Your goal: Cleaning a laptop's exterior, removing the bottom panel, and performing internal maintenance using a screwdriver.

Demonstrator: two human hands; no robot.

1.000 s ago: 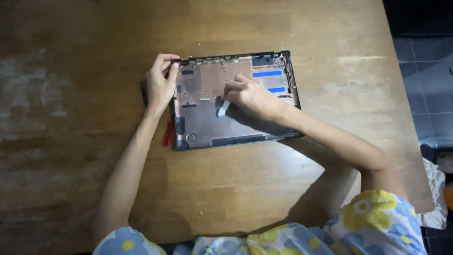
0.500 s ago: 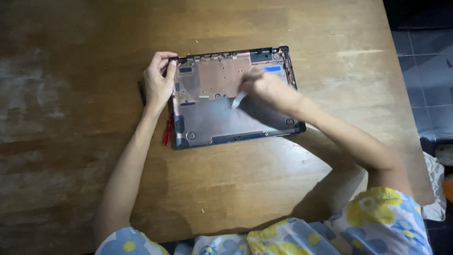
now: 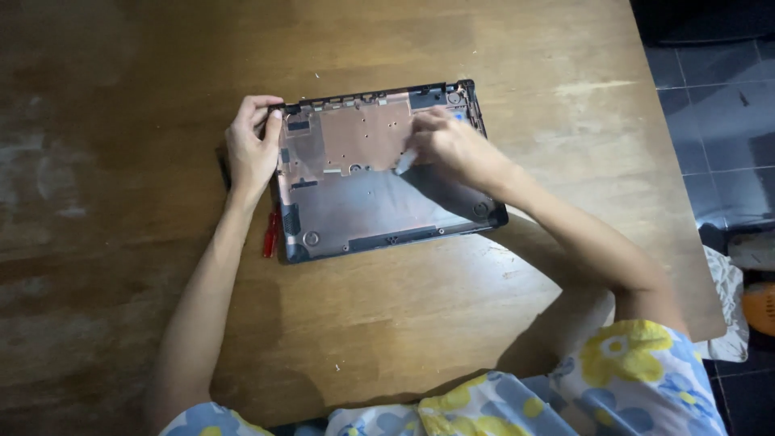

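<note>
Two hands on one opened laptop base [image 3: 379,173], lying flat on wooden surface [image 3: 517,339], inner side up. Long axis ran left-right across view, slightly tilted, right end farther up-frame than left. Sat roughly mid-surface, a bit toward far edge.

Left hand [image 3: 252,149] clamped on upper-left corner of shell, fingers [image 3: 270,113] curled over rim, thumb side on outer wall; closed tight on edge, steadying. Right hand [image 3: 452,145] lay over upper-right area of shell, fingers bunched around small pale tool [image 3: 405,160], tip pointing down-left onto copper-tinted plate [image 3: 363,137]. Grip closed on tool; exact kind of tool not clear, poss. pry pick or short driver.

Key relation: tool tip touched base just right of centre, near lower edge of plate, so work spot lay left & slightly below right fingers, well right of left hand. Right hand much nearer to it; left stayed at corner only.

Look of base: dark frame, grey metal pan in lower half, copper-toned shield in upper half w/ small holes, round screw bosses at lower corners, dark slot strip along near edge. Red-handled item [image 3: 272,232] partly under left edge, touching shell, prob. screwdriver. Tiled floor [image 3: 710,105] off to right, beyond surface edge.
</note>
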